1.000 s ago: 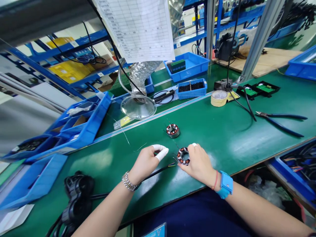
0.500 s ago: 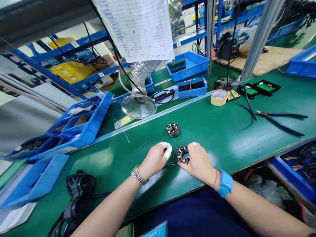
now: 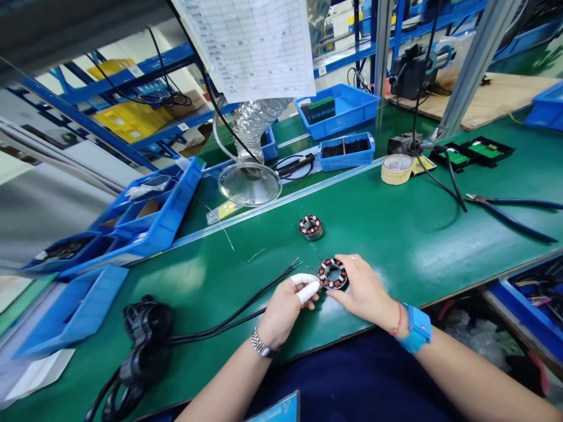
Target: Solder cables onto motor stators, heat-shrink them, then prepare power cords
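Observation:
A ring-shaped motor stator (image 3: pixel 325 271) with copper coils and white segments is held tilted just over the green bench, its right side gripped by my right hand (image 3: pixel 363 287). The fingers of my left hand (image 3: pixel 290 302), with white covers on two of them, are pinched together at the stator's left edge. Whatever lies between those fingertips is too small to make out. Thin leads stick out from the ring's upper left. A second stator (image 3: pixel 312 233) rests on the bench just beyond. Black cables (image 3: pixel 237 319) with bare coloured wire ends run behind and under my left hand.
Cutting pliers (image 3: pixel 505 211) and a tape roll (image 3: pixel 396 170) lie to the right. A fume-extraction hood (image 3: pixel 250 186) stands behind the work area. Blue bins (image 3: pixel 176 205) line the left, and a bundle of black cable (image 3: pixel 147 340) sits at the front left.
My left hand has moved right, away from the cable ends, to the stator's edge. The cables now lie uncovered on the bench. My right hand still holds the stator, now turned more face-up.

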`<state>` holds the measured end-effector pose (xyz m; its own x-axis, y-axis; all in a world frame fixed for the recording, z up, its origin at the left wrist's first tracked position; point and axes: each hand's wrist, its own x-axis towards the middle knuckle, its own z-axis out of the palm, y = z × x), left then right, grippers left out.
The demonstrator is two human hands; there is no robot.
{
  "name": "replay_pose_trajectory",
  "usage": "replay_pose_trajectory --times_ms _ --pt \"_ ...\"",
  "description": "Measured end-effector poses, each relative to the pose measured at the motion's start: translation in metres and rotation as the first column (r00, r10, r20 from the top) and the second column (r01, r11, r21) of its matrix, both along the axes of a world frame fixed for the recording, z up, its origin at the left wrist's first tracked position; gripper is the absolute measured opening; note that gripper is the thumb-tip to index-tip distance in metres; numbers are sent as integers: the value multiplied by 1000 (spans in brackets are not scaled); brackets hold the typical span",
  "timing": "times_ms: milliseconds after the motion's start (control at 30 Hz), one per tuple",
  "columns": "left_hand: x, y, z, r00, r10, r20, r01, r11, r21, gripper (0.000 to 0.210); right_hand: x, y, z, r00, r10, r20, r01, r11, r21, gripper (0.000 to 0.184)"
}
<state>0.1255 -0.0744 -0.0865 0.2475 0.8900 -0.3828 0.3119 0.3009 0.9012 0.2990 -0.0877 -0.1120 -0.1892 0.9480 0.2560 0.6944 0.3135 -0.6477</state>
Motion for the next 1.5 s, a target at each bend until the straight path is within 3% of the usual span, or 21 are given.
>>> replay_pose_trajectory --times_ms 67,100,200,267,333,467,533,600,667,733,800,867,933,1000,1133,1267,1400,1500 --pt "5 -2 -1 996 30 -85 -12 978 209 18 -2 1 1 999 -18 47 19 1000 -7 41" --pt "5 -3 -1 989 28 -146 26 936 352 15 -4 1 1 996 -39 77 39 999 -5 40" --pt "3 -7 2 947 8 -321 227 688 689 11 -9 0 2 984 -93 152 93 996 11 34" --pt "-2 -11 4 924 5 -381 307 583 752 13 -12 -1 3 981 -101 168 99 995 21 32" --pt "-9 -12 7 923 35 -384 287 604 743 12 -12 -1 3 981 -92 168 89 996 30 33" --pt "-19 -2 11 932 203 -300 23 794 607 18 -11 -2 2 981 -83 175 79 996 31 38" --pt "-18 8 9 949 170 -265 -34 891 452 23 -10 -2 2 982 -79 174 76 997 24 39" --pt "-14 18 6 975 52 -217 21 946 324 27 -10 -1 2 982 -77 172 75 997 19 39" --pt "-8 25 2 981 -34 -190 91 950 298 25 -11 -1 2 982 -77 173 75 997 19 40" --pt "-3 27 -1 971 -59 -233 145 918 370 19 -11 -1 2 981 -78 176 75 997 21 41" --pt "0 25 -3 938 -30 -344 214 832 512 16 -11 -1 2 981 -77 177 75 997 20 40" --pt "0 19 -4 896 24 -444 299 705 643 15 -10 0 4 982 -67 174 66 998 13 38" --pt "-3 12 -2 863 48 -502 362 635 683 16 -6 0 5 987 -25 161 25 1000 2 35" --pt "-10 7 4 841 10 -542 400 664 632 16 1 0 8 989 59 137 -58 998 -16 36" --pt "-32 13 17 818 -120 -562 424 786 450 24 17 2 13 973 223 64 -219 973 -75 45" --pt "-42 48 14 851 -44 -522 303 855 421 31 25 12 16 940 342 -2 -340 931 -132 52" --pt "-30 89 2 858 -45 -512 289 866 408 38 24 26 21 918 397 -1 -393 909 -140 61" --pt "-25 100 1 847 -89 -524 344 843 413 31 24 26 25 926 377 6 -372 916 -152 61"
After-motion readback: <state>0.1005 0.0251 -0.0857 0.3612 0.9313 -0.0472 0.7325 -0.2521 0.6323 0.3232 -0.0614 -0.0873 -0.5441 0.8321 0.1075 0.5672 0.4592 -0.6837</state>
